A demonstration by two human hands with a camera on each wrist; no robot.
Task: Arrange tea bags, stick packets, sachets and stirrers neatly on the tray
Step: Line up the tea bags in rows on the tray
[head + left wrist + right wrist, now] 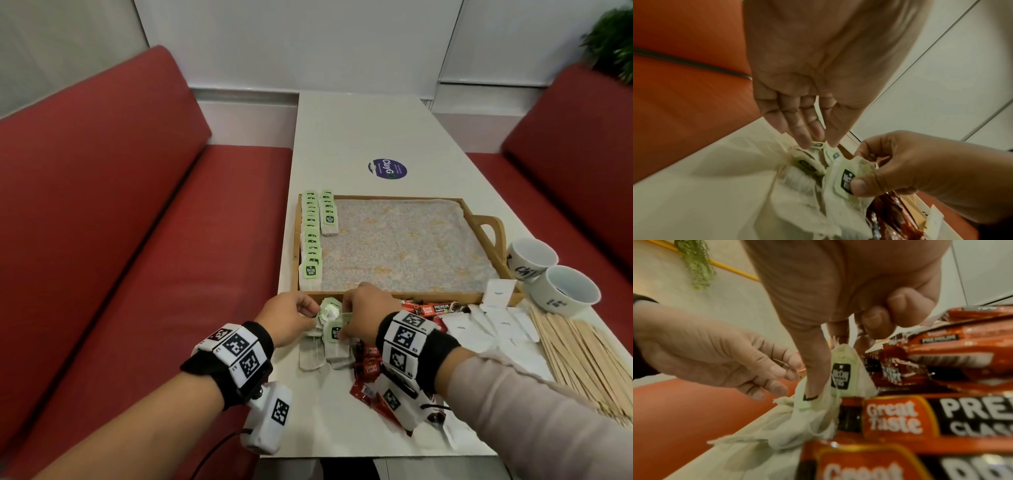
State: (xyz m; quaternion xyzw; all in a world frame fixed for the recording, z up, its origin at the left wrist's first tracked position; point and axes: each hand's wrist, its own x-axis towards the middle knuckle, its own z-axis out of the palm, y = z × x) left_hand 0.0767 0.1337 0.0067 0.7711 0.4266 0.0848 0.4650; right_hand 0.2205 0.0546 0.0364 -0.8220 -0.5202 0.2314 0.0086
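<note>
A loose heap of tea bags (pixel 327 342) with green tags lies on the table just in front of the wooden tray (pixel 394 198). My left hand (pixel 308 310) pinches the tag of one tea bag (pixel 818 144) between thumb and fingertips. My right hand (pixel 347 317) grips another tea bag (pixel 840 374), thumb on its tag and fingers curled behind its top. Two rows of tea bags (pixel 313 240) stand along the tray's left side. Red stick packets (pixel 370 365), white sachets (pixel 496 325) and wooden stirrers (pixel 582 353) lie to the right.
Two white cups (pixel 561 291) stand at the tray's right corner, beside its handle (pixel 493 229). Red bench seats (pixel 120 240) flank the narrow white table (pixel 359 137). The table's left edge runs close to the tea bag heap.
</note>
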